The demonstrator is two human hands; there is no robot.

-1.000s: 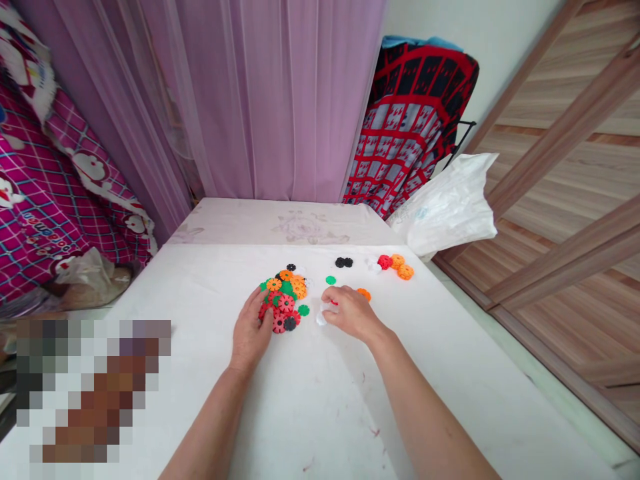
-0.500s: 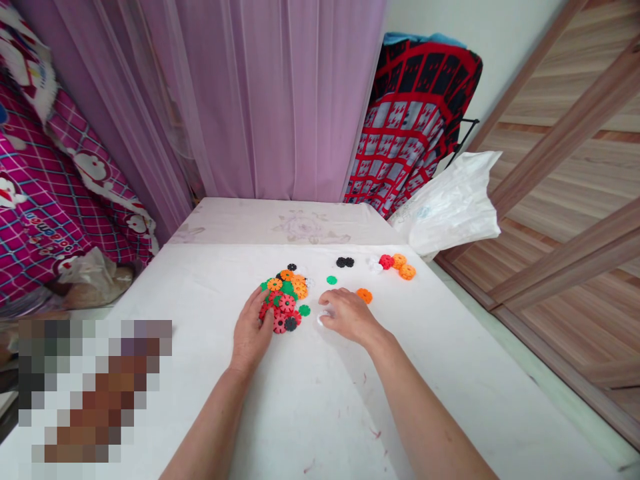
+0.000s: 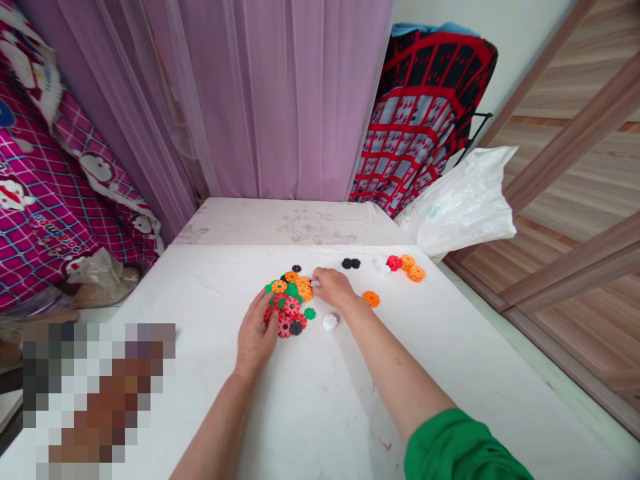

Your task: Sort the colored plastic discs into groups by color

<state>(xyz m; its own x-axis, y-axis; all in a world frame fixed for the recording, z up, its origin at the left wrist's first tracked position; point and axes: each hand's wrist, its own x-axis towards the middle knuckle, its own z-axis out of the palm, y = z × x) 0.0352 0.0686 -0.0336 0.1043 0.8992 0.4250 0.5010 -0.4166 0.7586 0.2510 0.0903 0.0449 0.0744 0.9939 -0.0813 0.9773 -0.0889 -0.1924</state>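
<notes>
A pile of notched plastic snowflake discs (image 3: 291, 306) in red, orange, green and black lies in the middle of the white-covered table. My left hand (image 3: 257, 333) rests against the pile's left side, fingers apart, its fingertips touching red and green discs. At the pile's right edge, my right hand (image 3: 334, 288) pinches a white snowflake disc (image 3: 315, 283) between thumb and fingers. Another white disc (image 3: 330, 321) lies flat by itself below my right wrist. Just right of the pile sits a green disc (image 3: 310, 313).
An orange disc (image 3: 371, 299) lies right of my right wrist. Farther back are two black discs (image 3: 351, 263) and a group with a red disc (image 3: 394, 263), orange discs (image 3: 416, 273) and white ones. A white plastic bag (image 3: 463, 203) stands at the table's back right edge.
My right hand has let go of a white disc, moved up and left to the pile, and closed on another white disc there. My left hand stays at the pile. The view has shifted slightly.
</notes>
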